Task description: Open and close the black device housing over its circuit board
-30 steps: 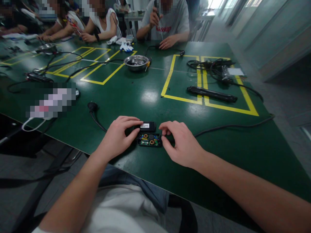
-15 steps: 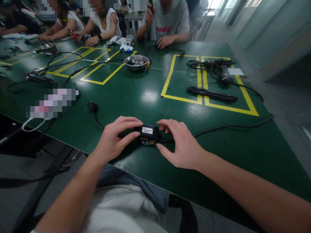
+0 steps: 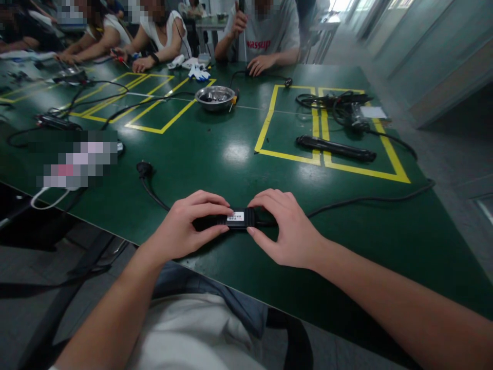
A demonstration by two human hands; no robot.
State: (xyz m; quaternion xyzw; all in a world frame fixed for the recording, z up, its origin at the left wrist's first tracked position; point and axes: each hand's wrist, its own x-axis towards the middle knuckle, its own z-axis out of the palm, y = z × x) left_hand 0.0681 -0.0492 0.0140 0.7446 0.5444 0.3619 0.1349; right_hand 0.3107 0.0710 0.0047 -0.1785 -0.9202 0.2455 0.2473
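A small black box with a white label (image 3: 235, 217) lies on the green table in front of me, in line with a black cable. My left hand (image 3: 192, 221) grips its left end, fingers over the far side and thumb at the near edge. Around the right end, my right hand (image 3: 283, 226) pinches with thumb and fingertips. The cover sits over the box's base and no circuit board shows. From its left side the cable leads to a black plug (image 3: 145, 169); on the right the cable (image 3: 370, 199) runs out toward the table's edge.
A metal bowl (image 3: 215, 97) stands farther back. Yellow tape outlines mark the table. On the right lie a long black bundle (image 3: 336, 148) and coiled cables (image 3: 342, 105). A pixelated object (image 3: 80, 159) lies at left. Across the table a person (image 3: 265, 41) holds a screwdriver.
The labelled cover has come down over the base, hiding the circuit board that showed before. My left hand has shifted slightly right, and my right fingers have closed onto the box's end.
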